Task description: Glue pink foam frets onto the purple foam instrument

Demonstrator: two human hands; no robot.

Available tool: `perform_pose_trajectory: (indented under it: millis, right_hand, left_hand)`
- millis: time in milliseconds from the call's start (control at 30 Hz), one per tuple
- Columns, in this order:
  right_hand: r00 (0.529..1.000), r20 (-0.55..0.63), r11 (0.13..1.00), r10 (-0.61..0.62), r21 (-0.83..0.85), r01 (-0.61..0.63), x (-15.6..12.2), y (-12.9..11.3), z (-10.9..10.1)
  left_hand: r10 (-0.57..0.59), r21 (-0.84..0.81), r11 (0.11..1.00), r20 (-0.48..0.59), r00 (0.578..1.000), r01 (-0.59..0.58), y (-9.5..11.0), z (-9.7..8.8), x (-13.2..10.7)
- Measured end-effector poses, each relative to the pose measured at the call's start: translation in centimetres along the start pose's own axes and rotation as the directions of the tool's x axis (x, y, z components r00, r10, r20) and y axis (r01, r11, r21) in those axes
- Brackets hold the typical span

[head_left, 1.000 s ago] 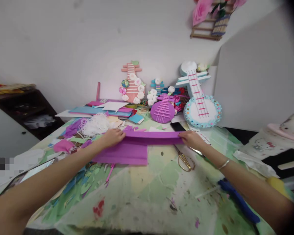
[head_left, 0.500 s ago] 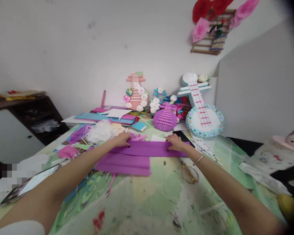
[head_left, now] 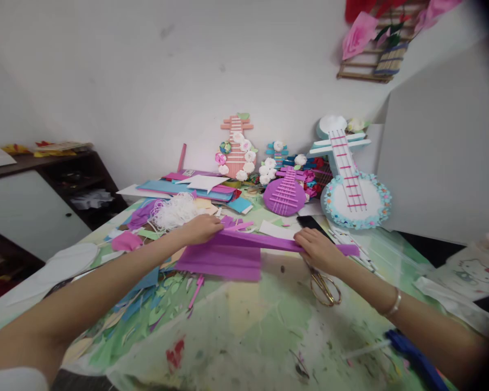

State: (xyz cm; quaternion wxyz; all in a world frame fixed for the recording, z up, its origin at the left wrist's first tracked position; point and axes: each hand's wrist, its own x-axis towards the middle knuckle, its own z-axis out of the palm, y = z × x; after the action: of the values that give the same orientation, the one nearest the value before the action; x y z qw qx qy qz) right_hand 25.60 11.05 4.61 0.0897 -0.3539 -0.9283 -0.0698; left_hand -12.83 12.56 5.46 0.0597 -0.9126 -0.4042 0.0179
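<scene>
A folded purple foam sheet (head_left: 228,258) lies across the middle of the paint-stained table (head_left: 244,326), its upper fold lifted off the surface. My left hand (head_left: 199,228) pinches the fold's left end, beside a tangle of white string (head_left: 173,210). My right hand (head_left: 320,250) grips the fold toward its right end, where a narrow purple strip sticks out past the fingers. Gold-handled scissors (head_left: 324,288) lie just under my right wrist. A black phone (head_left: 309,221) lies behind my right hand.
Foam guitar models stand against the back wall: pink (head_left: 236,146), purple (head_left: 287,193), white-and-blue (head_left: 352,187). Stacked coloured sheets (head_left: 187,185) and paper scraps (head_left: 146,304) cover the left. A dark cabinet (head_left: 44,190) is far left, a blue object (head_left: 415,358) at the lower right.
Both hands went from pressing the purple fold flat to lifting it off the table. My right hand slid right along it and closed on it. The camera view shifted left.
</scene>
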Motion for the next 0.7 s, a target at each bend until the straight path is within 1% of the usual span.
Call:
perform_pose_trajectory:
  millis: [67, 167, 233, 267, 367, 433, 500, 567, 633, 700]
  right_hand:
    - [0.996, 0.026, 0.996, -0.091, 0.001, 0.091, -2.0, -1.4, -0.2]
    - [0.971, 0.087, 0.974, -0.224, 0.039, 0.221, -4.2, -3.5, 0.1]
    - [0.963, 0.113, 0.965, -0.243, 0.127, 0.229, -4.4, -4.6, 0.2]
    - [0.967, 0.121, 0.962, -0.223, 0.188, 0.198, -4.0, -5.0, 0.3]
    - [0.986, 0.147, 0.938, -0.083, 0.346, 0.028, -1.1, -5.6, 0.8]
    - [0.987, 0.157, 0.929, -0.036, 0.368, -0.025, 1.8, -5.8, 1.7]
    - [0.982, 0.185, 0.922, -0.024, 0.383, -0.049, 4.7, -6.0, 2.7]
    - [0.97, 0.242, 0.916, -0.024, 0.393, -0.075, 6.9, -6.3, 3.6]
    - [0.953, 0.303, 0.913, -0.023, 0.395, -0.103, 8.3, -6.7, 4.1]
    - [0.936, 0.35, 0.911, -0.037, 0.396, -0.112, 9.0, -7.0, 4.2]
  left_hand:
    - [0.039, 0.035, 0.999, -0.016, 0.999, -0.038, 1.9, -0.1, -1.8]
    - [0.118, 0.108, 0.987, 0.0, 0.993, -0.117, 4.8, 0.6, -4.5]
    - [0.134, 0.154, 0.979, 0.013, 0.991, -0.134, 6.0, 1.4, -5.7]
    - [0.127, 0.158, 0.979, 0.012, 0.992, -0.127, 6.2, 1.8, -6.1]
    - [0.074, 0.086, 0.994, -0.018, 0.997, -0.072, 6.1, 2.6, -6.2]
    - [0.016, 0.024, 1.0, -0.051, 0.999, -0.015, 5.7, 2.9, -5.8]
    - [-0.072, -0.039, 0.997, -0.113, 0.991, 0.068, 5.3, 3.1, -5.2]
    - [-0.157, -0.093, 0.986, -0.191, 0.969, 0.142, 5.1, 3.3, -4.6]
    - [-0.215, -0.124, 0.974, -0.259, 0.942, 0.189, 5.3, 3.5, -4.2]
    - [-0.254, -0.13, 0.966, -0.302, 0.919, 0.224, 5.8, 3.8, -4.0]
